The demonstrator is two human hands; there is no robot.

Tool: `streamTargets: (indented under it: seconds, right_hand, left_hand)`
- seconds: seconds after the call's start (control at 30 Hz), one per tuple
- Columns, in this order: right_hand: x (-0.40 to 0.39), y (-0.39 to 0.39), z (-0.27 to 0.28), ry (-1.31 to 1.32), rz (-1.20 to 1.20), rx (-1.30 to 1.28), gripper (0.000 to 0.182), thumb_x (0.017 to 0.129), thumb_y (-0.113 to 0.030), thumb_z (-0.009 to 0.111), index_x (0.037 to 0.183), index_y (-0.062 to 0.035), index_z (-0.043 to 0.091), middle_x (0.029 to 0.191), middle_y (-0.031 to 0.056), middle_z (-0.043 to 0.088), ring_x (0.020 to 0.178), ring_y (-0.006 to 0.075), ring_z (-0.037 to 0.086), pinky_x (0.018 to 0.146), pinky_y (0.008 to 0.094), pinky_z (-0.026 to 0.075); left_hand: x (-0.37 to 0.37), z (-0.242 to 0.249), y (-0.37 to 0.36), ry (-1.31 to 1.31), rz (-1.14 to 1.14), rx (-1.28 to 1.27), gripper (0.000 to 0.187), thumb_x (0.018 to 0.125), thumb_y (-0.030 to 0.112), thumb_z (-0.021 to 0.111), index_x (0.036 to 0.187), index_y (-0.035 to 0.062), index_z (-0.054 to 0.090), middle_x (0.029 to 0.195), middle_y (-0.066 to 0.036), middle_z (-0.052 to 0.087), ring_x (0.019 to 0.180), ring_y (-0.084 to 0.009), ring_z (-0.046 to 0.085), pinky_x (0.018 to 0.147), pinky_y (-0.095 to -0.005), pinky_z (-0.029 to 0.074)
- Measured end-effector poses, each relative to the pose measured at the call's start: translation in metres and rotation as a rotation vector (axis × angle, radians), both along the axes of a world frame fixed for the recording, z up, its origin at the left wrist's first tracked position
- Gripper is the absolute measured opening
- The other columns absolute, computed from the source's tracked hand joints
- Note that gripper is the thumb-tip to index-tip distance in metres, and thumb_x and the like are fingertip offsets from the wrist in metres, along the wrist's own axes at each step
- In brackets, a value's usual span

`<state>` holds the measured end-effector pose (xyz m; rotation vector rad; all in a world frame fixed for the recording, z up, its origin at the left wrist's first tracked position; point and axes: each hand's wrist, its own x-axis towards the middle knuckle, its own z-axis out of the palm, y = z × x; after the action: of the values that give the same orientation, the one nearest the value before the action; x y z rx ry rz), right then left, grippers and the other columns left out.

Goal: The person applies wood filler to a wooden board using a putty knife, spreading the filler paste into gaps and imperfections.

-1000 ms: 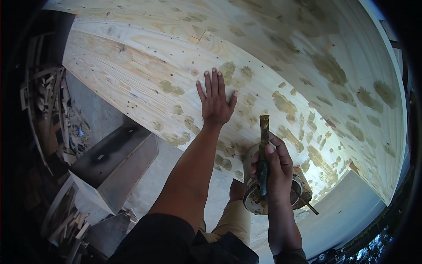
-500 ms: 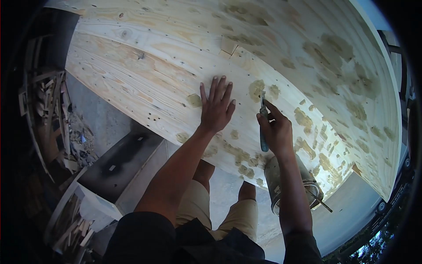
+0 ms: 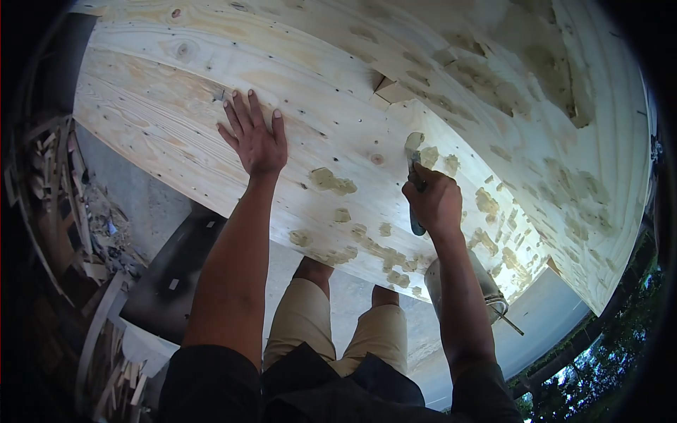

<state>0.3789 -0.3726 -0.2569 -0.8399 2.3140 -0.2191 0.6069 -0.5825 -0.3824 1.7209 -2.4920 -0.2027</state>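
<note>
My left hand (image 3: 258,144) lies flat on a pale wooden panel (image 3: 190,92), its fingers spread and holding nothing. My right hand (image 3: 436,199) is wrapped round the dark handle of a putty knife (image 3: 417,223). The knife's blade points away from me and meets the wood at a patch of greenish-brown filler (image 3: 415,140). More filler patches dot the panel, among them a broad one (image 3: 333,182) between my hands. Below my right hand, a metal can (image 3: 465,276) sits partly hidden behind my forearm, with a thin stick jutting from its open end.
A second wooden panel (image 3: 486,42), blotched with filler, adjoins at the upper right. A small gap with a wood block (image 3: 392,92) shows at the seam. Wood scraps (image 3: 70,190) lie at the far left, and a dark box-like piece (image 3: 173,271) stands beside my left arm.
My left hand has shifted left and farther up the panel, still flat. The putty knife now sits at a patch slightly farther up, with my right hand still gripping it. The view has shifted.
</note>
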Motion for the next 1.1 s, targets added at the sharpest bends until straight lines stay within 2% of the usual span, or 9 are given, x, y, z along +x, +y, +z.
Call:
streamTargets:
  seconds: [0.1, 0.2, 0.33, 0.5, 0.63, 0.67, 0.83, 1.03, 1.1]
  right_hand:
    - [-0.013, -0.02, -0.002, 0.045, -0.132, 0.014, 0.045, 0.079, -0.026, 0.066, 0.121, -0.0099, 0.071, 0.087, 0.0206, 0.071, 0.077, 0.0376, 0.07, 0.074, 0.0433, 0.056]
    - [0.003, -0.008, -0.013, 0.028, 0.019, 0.119, 0.037, 0.079, -0.027, 0.067, 0.111, -0.0108, 0.074, 0.085, 0.0201, 0.071, 0.079, 0.037, 0.07, 0.076, 0.0443, 0.056]
    - [-0.008, -0.022, 0.013, -0.065, -0.036, 0.142, 0.043, 0.076, -0.027, 0.069, 0.116, -0.0115, 0.074, 0.084, 0.0196, 0.072, 0.077, 0.0359, 0.07, 0.076, 0.0433, 0.056]
    - [-0.002, -0.023, -0.009, -0.024, 0.016, 0.168, 0.04, 0.078, -0.026, 0.066, 0.114, -0.0119, 0.074, 0.08, 0.0199, 0.07, 0.075, 0.0363, 0.07, 0.073, 0.0441, 0.056]
    - [0.024, -0.024, 0.007, -0.083, 0.05, 0.04, 0.035, 0.078, -0.026, 0.066, 0.109, -0.0101, 0.074, 0.08, 0.0205, 0.069, 0.075, 0.0377, 0.069, 0.072, 0.0463, 0.055]
    - [0.031, -0.027, 0.001, -0.005, 0.085, -0.059, 0.035, 0.08, -0.025, 0.065, 0.11, -0.0091, 0.073, 0.081, 0.019, 0.069, 0.073, 0.0371, 0.069, 0.071, 0.0457, 0.055]
    - [0.059, -0.021, -0.029, 0.097, 0.235, -0.002, 0.038, 0.083, -0.023, 0.062, 0.118, -0.0118, 0.07, 0.08, 0.0177, 0.068, 0.072, 0.0351, 0.069, 0.068, 0.0441, 0.056]
    - [0.051, -0.043, -0.011, 0.058, 0.063, -0.111, 0.04, 0.082, -0.022, 0.065, 0.12, -0.0124, 0.071, 0.081, 0.0189, 0.067, 0.072, 0.0349, 0.069, 0.069, 0.0436, 0.056]
    - [0.061, -0.032, -0.024, 0.08, 0.19, 0.043, 0.038, 0.083, -0.021, 0.063, 0.12, -0.0127, 0.07, 0.081, 0.0176, 0.068, 0.071, 0.0348, 0.069, 0.068, 0.0435, 0.056]
  left_hand:
    - [0.001, 0.0, -0.001, -0.003, -0.007, 0.0, 0.067, 0.103, 0.05, 0.035, 0.158, 0.0137, 0.025, 0.166, -0.014, 0.015, 0.153, -0.0347, 0.009, 0.12, -0.0587, 0.002]
    - [0.0, 0.002, -0.001, 0.019, -0.018, 0.002, 0.067, 0.103, 0.05, 0.035, 0.158, 0.0137, 0.025, 0.166, -0.015, 0.015, 0.153, -0.0352, 0.01, 0.12, -0.0585, 0.002]
    - [0.0, 0.0, -0.001, 0.021, -0.013, -0.004, 0.067, 0.103, 0.05, 0.035, 0.158, 0.0136, 0.026, 0.165, -0.015, 0.015, 0.153, -0.0355, 0.01, 0.12, -0.0581, 0.002]
    - [0.001, -0.002, -0.002, 0.001, -0.005, -0.018, 0.068, 0.102, 0.052, 0.035, 0.158, 0.0139, 0.026, 0.165, -0.014, 0.016, 0.153, -0.0353, 0.01, 0.12, -0.058, 0.003]
    - [0.0, -0.003, -0.001, 0.009, 0.001, -0.018, 0.068, 0.102, 0.053, 0.035, 0.157, 0.0139, 0.027, 0.165, -0.014, 0.016, 0.153, -0.0351, 0.01, 0.121, -0.0581, 0.003]
    - [0.0, -0.003, -0.002, 0.008, 0.006, -0.023, 0.068, 0.102, 0.053, 0.035, 0.157, 0.0139, 0.027, 0.165, -0.014, 0.016, 0.153, -0.0351, 0.01, 0.121, -0.0581, 0.003]
    - [0.0, -0.002, 0.0, 0.043, 0.0, -0.035, 0.068, 0.102, 0.053, 0.035, 0.157, 0.0133, 0.029, 0.165, -0.014, 0.018, 0.153, -0.0354, 0.011, 0.12, -0.0586, 0.004]
    - [0.0, -0.003, -0.001, 0.008, 0.01, -0.027, 0.068, 0.102, 0.053, 0.035, 0.157, 0.0131, 0.029, 0.165, -0.015, 0.018, 0.153, -0.0356, 0.011, 0.12, -0.0587, 0.003]
    - [0.001, -0.002, -0.002, 0.011, -0.002, -0.025, 0.068, 0.102, 0.053, 0.035, 0.157, 0.0132, 0.029, 0.165, -0.015, 0.018, 0.153, -0.0355, 0.011, 0.12, -0.0587, 0.002]
